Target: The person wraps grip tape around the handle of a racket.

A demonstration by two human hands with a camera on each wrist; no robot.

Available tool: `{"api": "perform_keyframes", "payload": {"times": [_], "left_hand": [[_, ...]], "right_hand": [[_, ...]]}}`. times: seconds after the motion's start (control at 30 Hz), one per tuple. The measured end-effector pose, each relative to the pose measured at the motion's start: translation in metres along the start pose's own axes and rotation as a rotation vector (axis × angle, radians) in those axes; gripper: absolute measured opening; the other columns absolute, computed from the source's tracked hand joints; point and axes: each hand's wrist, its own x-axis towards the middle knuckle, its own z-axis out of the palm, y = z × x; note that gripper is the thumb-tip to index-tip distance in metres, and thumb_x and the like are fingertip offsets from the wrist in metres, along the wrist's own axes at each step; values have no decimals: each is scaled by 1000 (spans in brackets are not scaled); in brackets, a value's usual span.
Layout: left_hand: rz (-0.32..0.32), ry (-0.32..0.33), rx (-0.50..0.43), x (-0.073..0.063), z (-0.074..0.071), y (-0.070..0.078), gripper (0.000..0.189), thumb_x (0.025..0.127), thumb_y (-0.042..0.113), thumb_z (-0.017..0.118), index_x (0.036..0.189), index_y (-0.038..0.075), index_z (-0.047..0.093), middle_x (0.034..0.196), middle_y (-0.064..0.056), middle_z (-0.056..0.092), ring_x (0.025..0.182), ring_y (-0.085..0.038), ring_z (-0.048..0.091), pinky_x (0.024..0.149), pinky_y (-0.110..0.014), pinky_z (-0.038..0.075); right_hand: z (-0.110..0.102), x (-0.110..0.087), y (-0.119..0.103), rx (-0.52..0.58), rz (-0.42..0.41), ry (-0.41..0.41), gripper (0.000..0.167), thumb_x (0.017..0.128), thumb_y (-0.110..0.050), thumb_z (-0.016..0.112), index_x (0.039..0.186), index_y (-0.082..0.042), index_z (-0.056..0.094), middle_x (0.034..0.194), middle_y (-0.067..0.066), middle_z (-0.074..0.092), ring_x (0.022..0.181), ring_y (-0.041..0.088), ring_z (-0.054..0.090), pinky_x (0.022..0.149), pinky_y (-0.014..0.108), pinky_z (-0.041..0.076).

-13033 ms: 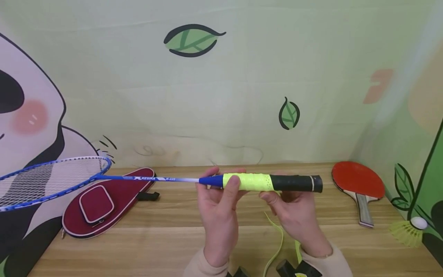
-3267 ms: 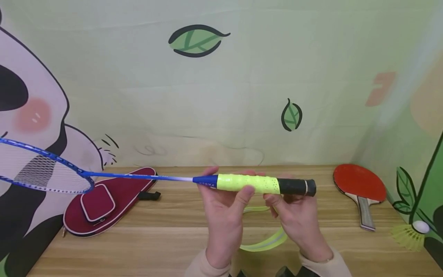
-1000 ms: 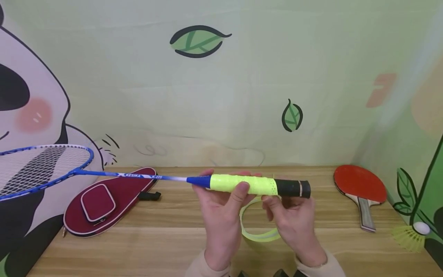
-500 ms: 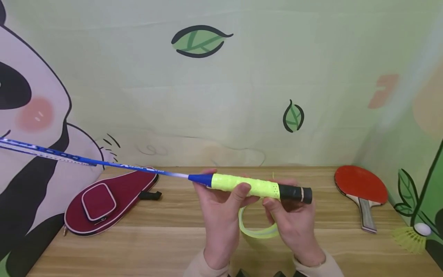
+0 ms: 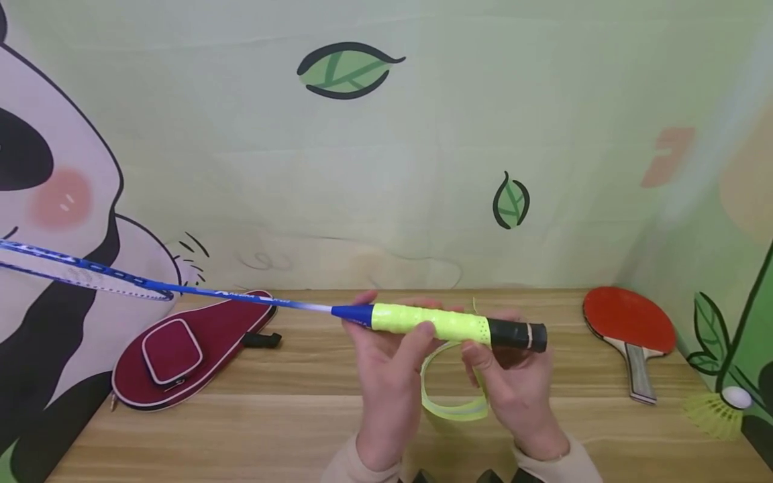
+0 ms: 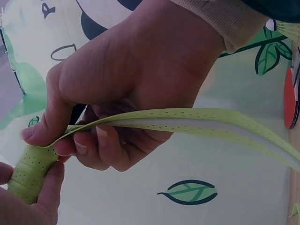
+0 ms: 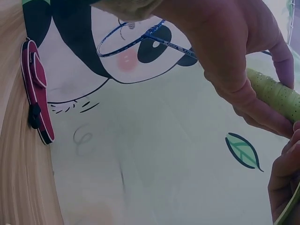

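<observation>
Handle (image 5: 431,323) lies on a near 9-to-3 o'clock axis, gripped by the left hand (image 5: 389,386), its black butt (image 5: 514,333) at 2 o'clock from the fingers (image 5: 480,356) of the nearer right hand (image 5: 521,396), pinching the tape (image 5: 455,411).

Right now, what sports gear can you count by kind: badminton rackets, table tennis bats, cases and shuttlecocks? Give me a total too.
Badminton racket: 1
Red table tennis bat: 1
Maroon case: 1
Shuttlecock: 1
Total: 4
</observation>
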Motion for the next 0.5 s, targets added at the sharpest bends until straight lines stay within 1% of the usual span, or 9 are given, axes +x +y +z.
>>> {"api": "perform_keyframes", "payload": {"times": [0.1, 0.17, 0.4, 0.5], "left_hand": [[3, 22, 8, 1, -1, 0, 58, 86, -16, 51, 124, 14, 21, 101, -15, 61, 86, -36, 70, 80, -46, 59], [9, 22, 6, 1, -2, 1, 60, 83, -17, 51, 125, 14, 21, 100, -15, 61, 85, -35, 70, 79, -44, 59], [36, -29, 19, 1, -1, 3, 72, 76, -18, 54, 129, 15, 17, 102, -12, 60, 86, -33, 70, 81, -36, 57], [39, -28, 26, 1, -2, 3, 74, 75, -19, 54, 129, 15, 17, 102, -12, 60, 85, -32, 70, 82, -35, 57]], "right_hand": [[1, -1, 0, -23, -2, -13, 25, 82, 7, 73, 96, 15, 53, 66, 6, 57, 43, 13, 46, 33, 26, 37], [1, -2, 0, -35, -3, -16, 27, 82, 7, 73, 97, 15, 53, 67, 6, 58, 44, 12, 47, 33, 25, 37], [2, -1, -2, -44, -16, -10, 30, 81, 7, 74, 101, 17, 53, 74, 6, 63, 46, 14, 48, 35, 25, 39], [2, -1, -2, -44, -16, -14, 31, 81, 6, 74, 100, 17, 53, 74, 6, 62, 47, 12, 49, 36, 26, 39]]}}
